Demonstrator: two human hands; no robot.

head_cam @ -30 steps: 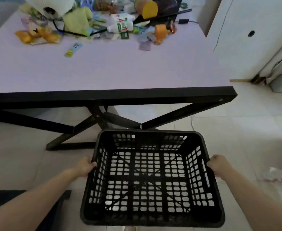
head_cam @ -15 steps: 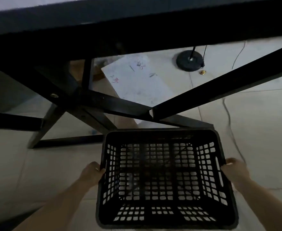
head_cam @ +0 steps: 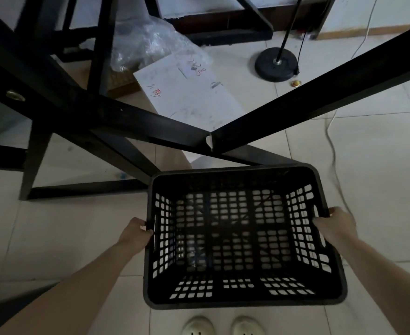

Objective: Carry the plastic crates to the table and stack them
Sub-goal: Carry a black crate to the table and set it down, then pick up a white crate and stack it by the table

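Note:
I hold one black plastic crate (head_cam: 242,301) with perforated walls and floor, open side up and empty, above the tiled floor. My left hand (head_cam: 136,234) grips its left rim by the handle slot. My right hand (head_cam: 333,224) grips the right rim. The crate hangs just in front of the table's black crossed leg frame (head_cam: 150,122). The table top is out of view.
Under the table lie a white sheet with writing (head_cam: 189,93), a crumpled clear plastic bag (head_cam: 148,44) and a brown box. A round black stand base (head_cam: 275,65) and a white cable (head_cam: 332,141) sit at the right. My light shoes (head_cam: 223,326) show below the crate.
The view has dropped from the table top to below it. The crate stays in both hands and sits lower and closer to the table's leg frame.

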